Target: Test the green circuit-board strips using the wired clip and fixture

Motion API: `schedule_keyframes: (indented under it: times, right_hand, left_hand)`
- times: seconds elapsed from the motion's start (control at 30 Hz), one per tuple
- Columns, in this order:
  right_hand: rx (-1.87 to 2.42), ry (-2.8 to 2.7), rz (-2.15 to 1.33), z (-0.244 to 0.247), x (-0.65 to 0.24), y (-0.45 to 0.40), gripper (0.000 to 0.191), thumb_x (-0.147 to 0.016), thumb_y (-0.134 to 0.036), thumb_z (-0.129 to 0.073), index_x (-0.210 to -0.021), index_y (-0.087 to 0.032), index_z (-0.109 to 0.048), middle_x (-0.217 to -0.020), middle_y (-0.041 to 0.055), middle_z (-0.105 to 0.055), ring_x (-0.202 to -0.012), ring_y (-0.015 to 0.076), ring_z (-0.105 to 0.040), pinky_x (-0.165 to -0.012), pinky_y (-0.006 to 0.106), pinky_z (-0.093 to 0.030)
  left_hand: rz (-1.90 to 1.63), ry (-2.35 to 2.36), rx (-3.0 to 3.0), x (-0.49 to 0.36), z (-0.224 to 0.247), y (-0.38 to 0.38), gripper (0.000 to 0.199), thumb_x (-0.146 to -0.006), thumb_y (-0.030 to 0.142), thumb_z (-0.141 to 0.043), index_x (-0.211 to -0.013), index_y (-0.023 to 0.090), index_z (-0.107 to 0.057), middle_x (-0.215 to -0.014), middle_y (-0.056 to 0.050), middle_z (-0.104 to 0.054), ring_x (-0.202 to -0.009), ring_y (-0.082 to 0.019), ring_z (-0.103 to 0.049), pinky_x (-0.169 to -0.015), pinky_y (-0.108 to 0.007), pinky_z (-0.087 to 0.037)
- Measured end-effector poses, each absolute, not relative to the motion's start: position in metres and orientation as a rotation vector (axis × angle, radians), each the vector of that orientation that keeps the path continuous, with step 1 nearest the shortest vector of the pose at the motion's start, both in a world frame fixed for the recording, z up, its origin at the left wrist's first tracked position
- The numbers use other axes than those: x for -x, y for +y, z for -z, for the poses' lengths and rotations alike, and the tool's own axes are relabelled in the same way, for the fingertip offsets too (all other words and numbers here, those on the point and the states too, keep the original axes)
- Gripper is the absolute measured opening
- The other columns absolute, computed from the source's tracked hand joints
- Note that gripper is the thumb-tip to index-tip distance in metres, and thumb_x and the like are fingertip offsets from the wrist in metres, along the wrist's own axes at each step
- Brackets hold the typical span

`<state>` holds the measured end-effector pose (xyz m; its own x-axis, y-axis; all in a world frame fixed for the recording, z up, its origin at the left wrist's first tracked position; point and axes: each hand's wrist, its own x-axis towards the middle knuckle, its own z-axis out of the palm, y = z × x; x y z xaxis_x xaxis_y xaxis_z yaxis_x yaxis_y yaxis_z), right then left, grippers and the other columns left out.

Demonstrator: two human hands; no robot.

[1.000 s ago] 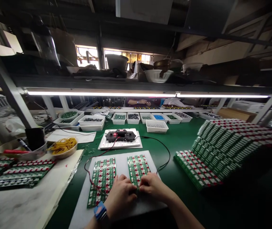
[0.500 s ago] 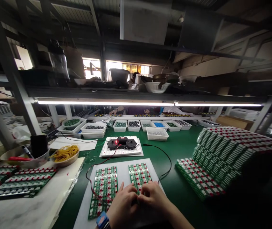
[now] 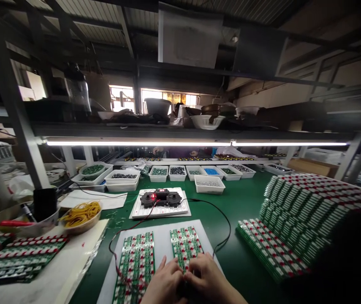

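Note:
Two green circuit board panels with rows of white and red parts lie on a white sheet (image 3: 162, 240). My left hand (image 3: 165, 282) is at the lower edge of the right-hand circuit board panel (image 3: 185, 242), fingers curled inward and one finger raised. Beside it, my right hand (image 3: 208, 276) is closed in a pinch over the same panel's lower right part. The fingertips of both hands nearly meet, and whatever is between them is hidden. The left-hand circuit board panel (image 3: 137, 261) lies left of my left hand, with a thin red and black wire crossing it.
Behind the sheet, a black device with red lit digits (image 3: 160, 198) sits on a white tray. White bins of small parts (image 3: 210, 184) line the back. Stacked circuit boards (image 3: 297, 215) rise at right. A bowl of yellow rubber bands (image 3: 82, 214) and more boards (image 3: 25, 257) are at left.
The whole scene sits lower in the picture, as the camera has tilted up. Both hands stay closed at the right-hand panel, with little visible movement against it.

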<state>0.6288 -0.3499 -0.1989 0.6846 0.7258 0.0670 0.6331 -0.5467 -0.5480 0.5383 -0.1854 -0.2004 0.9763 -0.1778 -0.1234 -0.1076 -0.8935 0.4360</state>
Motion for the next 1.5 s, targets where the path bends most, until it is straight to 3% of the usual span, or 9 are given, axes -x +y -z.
schedule_keyframes:
  times: [0.3,0.57,0.77,1.07,1.3,1.5]
  right_hand:
    - [2.333,-1.051,-0.267,0.194,-0.629,-0.351,0.022,-0.082,-0.036,-0.065,-0.068,-0.018,-0.065,-0.072,-0.0002,-0.062,-0.080,0.0171,-0.055,-0.081,0.029,-0.034]
    - [2.309,-1.086,-0.338,0.186,-0.629,-0.355,0.011,-0.077,-0.029,-0.068,-0.073,-0.019,-0.070,-0.075,0.0001,-0.066,-0.082,0.0170,-0.057,-0.080,0.027,-0.036]
    - [2.298,-1.094,-0.373,0.179,-0.628,-0.360,0.011,-0.076,-0.029,-0.067,-0.081,-0.021,-0.073,-0.087,0.0023,-0.067,-0.089,0.0185,-0.057,-0.084,0.028,-0.037]
    - [2.261,-1.098,-0.418,0.175,-0.626,-0.359,0.010,-0.076,-0.029,-0.068,-0.081,-0.022,-0.073,-0.084,-0.0001,-0.070,-0.087,0.0178,-0.057,-0.086,0.028,-0.035]
    - [2.234,-1.143,-0.398,0.178,-0.628,-0.359,0.009,-0.079,-0.029,-0.067,-0.079,-0.022,-0.072,-0.077,-0.0006,-0.070,-0.086,0.0179,-0.058,-0.085,0.028,-0.035]
    - [2.258,-1.157,-0.397,0.174,-0.627,-0.361,0.009,-0.077,-0.028,-0.067,-0.081,-0.022,-0.072,-0.079,-0.0010,-0.068,-0.085,0.0174,-0.057,-0.084,0.029,-0.036]
  left_hand:
    - [0.190,-0.205,-2.730,-0.539,0.202,-0.186,0.030,-0.084,0.035,-0.059,-0.110,0.019,-0.063,-0.125,-0.010,-0.063,-0.137,-0.027,-0.041,-0.122,-0.047,-0.014]
    - [0.147,-0.278,-2.687,-0.545,0.212,-0.180,0.024,-0.078,0.032,-0.068,-0.100,0.023,-0.063,-0.119,-0.006,-0.067,-0.129,-0.029,-0.050,-0.120,-0.049,-0.023]
    - [0.210,-0.211,-2.709,-0.539,0.201,-0.184,0.028,-0.079,0.030,-0.066,-0.105,0.021,-0.062,-0.124,-0.007,-0.064,-0.133,-0.027,-0.046,-0.122,-0.045,-0.018]
    - [0.186,-0.199,-2.662,-0.532,0.198,-0.182,0.023,-0.076,0.022,-0.062,-0.099,0.023,-0.060,-0.125,-0.003,-0.062,-0.134,-0.022,-0.044,-0.123,-0.043,-0.014]
    - [0.037,-0.164,-2.627,-0.524,0.190,-0.190,0.019,-0.073,0.012,-0.056,-0.088,0.024,-0.060,-0.113,-0.001,-0.065,-0.127,-0.020,-0.049,-0.123,-0.042,-0.015]
    - [0.030,-0.152,-2.614,-0.524,0.190,-0.190,0.022,-0.073,0.013,-0.056,-0.092,0.024,-0.062,-0.112,0.000,-0.065,-0.125,-0.021,-0.051,-0.123,-0.042,-0.015]
